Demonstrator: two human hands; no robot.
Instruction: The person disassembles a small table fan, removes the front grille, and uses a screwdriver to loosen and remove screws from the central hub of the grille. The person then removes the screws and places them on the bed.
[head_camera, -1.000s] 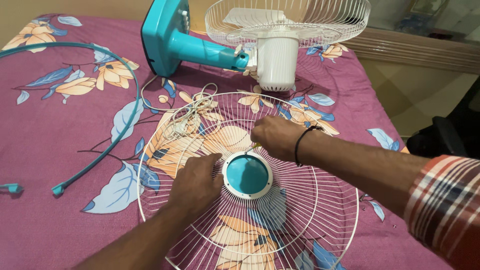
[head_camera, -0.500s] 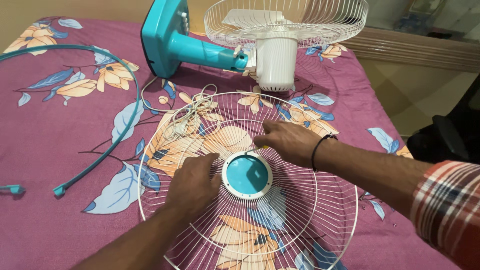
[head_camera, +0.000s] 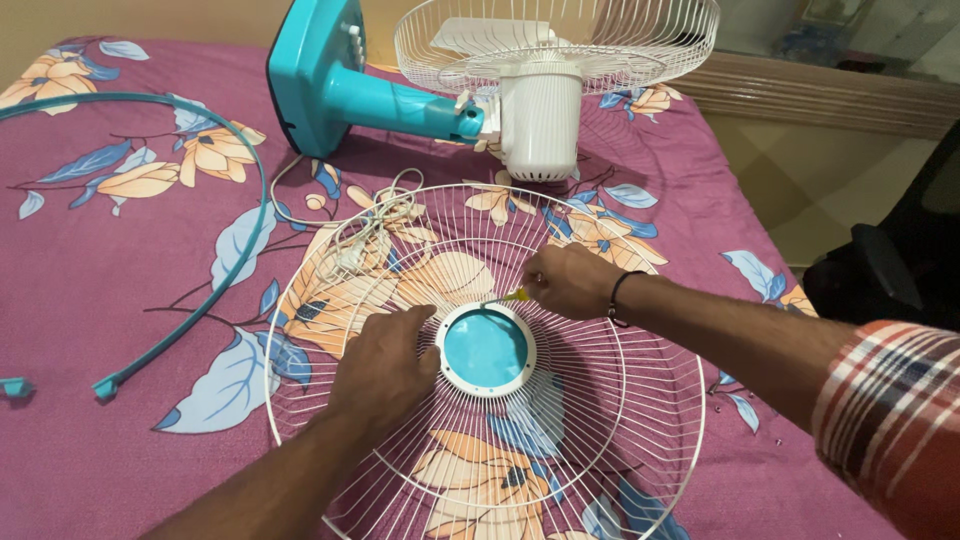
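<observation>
A white wire fan grille (head_camera: 620, 420) lies flat on the bed, with a round white and teal hub (head_camera: 487, 350) at its middle. My left hand (head_camera: 385, 365) presses flat on the wires just left of the hub. My right hand (head_camera: 568, 282) is closed on a thin yellow-handled tool (head_camera: 508, 297), whose tip points down at the hub's upper right rim. A dark band circles my right wrist.
A teal table fan (head_camera: 330, 85) lies on its side at the back, with its white motor housing (head_camera: 541, 125) and rear grille (head_camera: 560, 40). A white power cord (head_camera: 365, 230) is bundled under the grille. A teal rim ring (head_camera: 225, 260) curves at left. The bed edge runs along the right.
My right hand has shifted right and down to the hub's upper right edge, and the yellow tool now shows at its fingertips. My left hand has stayed on the grille.
</observation>
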